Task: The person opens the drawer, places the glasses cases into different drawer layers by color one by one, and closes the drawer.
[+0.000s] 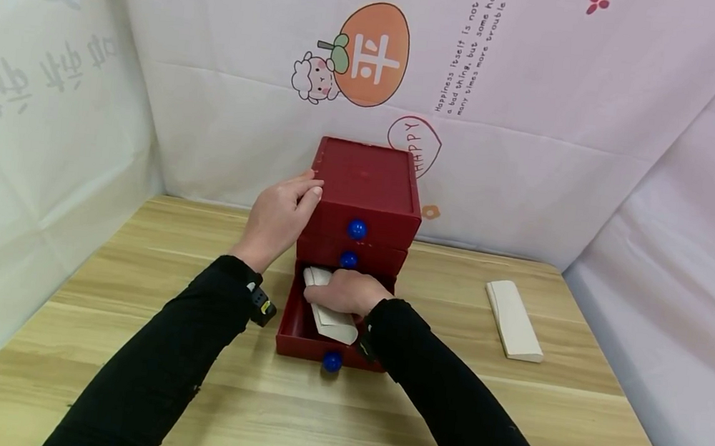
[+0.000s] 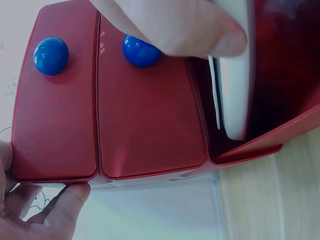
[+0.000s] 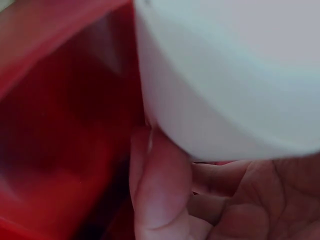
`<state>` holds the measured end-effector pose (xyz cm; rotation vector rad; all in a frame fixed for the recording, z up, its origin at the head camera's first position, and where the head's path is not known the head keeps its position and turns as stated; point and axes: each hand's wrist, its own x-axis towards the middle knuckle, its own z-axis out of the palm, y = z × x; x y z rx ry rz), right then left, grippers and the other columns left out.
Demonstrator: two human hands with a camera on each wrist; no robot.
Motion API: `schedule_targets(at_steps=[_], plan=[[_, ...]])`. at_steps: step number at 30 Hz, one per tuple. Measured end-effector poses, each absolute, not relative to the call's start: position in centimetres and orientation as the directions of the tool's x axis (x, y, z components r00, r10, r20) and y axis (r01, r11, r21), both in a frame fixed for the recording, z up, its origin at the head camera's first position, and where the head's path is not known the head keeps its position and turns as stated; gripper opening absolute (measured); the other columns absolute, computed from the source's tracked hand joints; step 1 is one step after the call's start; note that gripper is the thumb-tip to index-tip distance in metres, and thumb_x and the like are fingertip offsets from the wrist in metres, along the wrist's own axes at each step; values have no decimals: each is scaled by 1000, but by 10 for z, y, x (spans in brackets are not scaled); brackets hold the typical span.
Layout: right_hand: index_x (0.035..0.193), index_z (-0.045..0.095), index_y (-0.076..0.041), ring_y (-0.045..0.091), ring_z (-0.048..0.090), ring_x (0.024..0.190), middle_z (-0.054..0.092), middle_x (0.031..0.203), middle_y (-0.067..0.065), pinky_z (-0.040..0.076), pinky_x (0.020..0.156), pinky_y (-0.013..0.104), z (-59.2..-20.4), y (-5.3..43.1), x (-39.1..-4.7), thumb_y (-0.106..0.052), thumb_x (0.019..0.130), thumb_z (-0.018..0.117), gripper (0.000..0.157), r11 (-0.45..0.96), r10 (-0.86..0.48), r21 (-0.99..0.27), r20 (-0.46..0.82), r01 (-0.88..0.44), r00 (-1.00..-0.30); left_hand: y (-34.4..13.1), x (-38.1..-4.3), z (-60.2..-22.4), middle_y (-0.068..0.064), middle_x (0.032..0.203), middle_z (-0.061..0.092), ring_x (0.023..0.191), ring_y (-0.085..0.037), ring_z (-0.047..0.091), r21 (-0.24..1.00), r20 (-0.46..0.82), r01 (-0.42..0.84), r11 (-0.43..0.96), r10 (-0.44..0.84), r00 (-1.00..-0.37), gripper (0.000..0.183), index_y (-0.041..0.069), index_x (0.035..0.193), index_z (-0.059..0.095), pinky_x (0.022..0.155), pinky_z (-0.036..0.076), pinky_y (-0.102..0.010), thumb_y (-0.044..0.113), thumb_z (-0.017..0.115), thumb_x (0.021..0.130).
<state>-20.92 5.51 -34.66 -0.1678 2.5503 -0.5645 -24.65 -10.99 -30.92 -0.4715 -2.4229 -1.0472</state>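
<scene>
A small red drawer cabinet (image 1: 368,177) stands on the table with its bottom drawer (image 1: 300,347) pulled out. My left hand (image 1: 277,219) holds the cabinet's upper left edge, and its fingertips (image 2: 72,195) show at the side in the left wrist view. Inside the bottom drawer, my right hand (image 1: 351,293) grips a long, flat off-white folded item (image 1: 337,327). That item lies lengthwise and slanted in the drawer, partly covered by the hand. From the right wrist, its rounded pale edge (image 3: 210,115) appears close up, with a finger (image 3: 162,190) against it.
A similar off-white folded item (image 1: 514,321) lies on the wooden table to the right. Blue round knobs (image 1: 357,229) stick out from the drawer fronts. A printed white cloth (image 1: 226,110) hangs behind the cabinet, with more cloth along both sides.
</scene>
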Motion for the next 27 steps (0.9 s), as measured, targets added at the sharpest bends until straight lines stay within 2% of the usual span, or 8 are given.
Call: schedule_targets(at_steps=[8, 15, 27], plan=[[99, 60, -9, 25, 59, 77, 63, 92, 8, 51, 65, 36, -348, 47, -214, -61, 83, 54, 55, 918, -199, -396, -447, -7, -872, -109, -245, -305, -6, 146, 51, 134, -15, 44, 593, 536, 481, 646, 129, -834, 45, 11, 133, 63, 107, 41, -37, 38, 42, 103], [110, 60, -8, 23, 58, 80, 62, 93, 6, 49, 69, 36, -354, 41, -215, -63, 86, 53, 60, 930, -196, -367, -430, -28, -881, -108, -241, -306, -7, 147, 50, 134, -17, 44, 599, 535, 488, 635, 135, -834, 46, 10, 133, 63, 106, 42, -39, 38, 42, 103], [109, 63, -9, 21, 55, 78, 60, 90, 3, 46, 68, 35, -364, 31, -207, -60, 88, 56, 56, 951, -158, -309, -413, -25, -897, -105, -239, -308, -6, 146, 51, 133, -18, 45, 596, 532, 469, 652, 116, -839, 48, 11, 132, 63, 107, 42, -40, 40, 41, 103]])
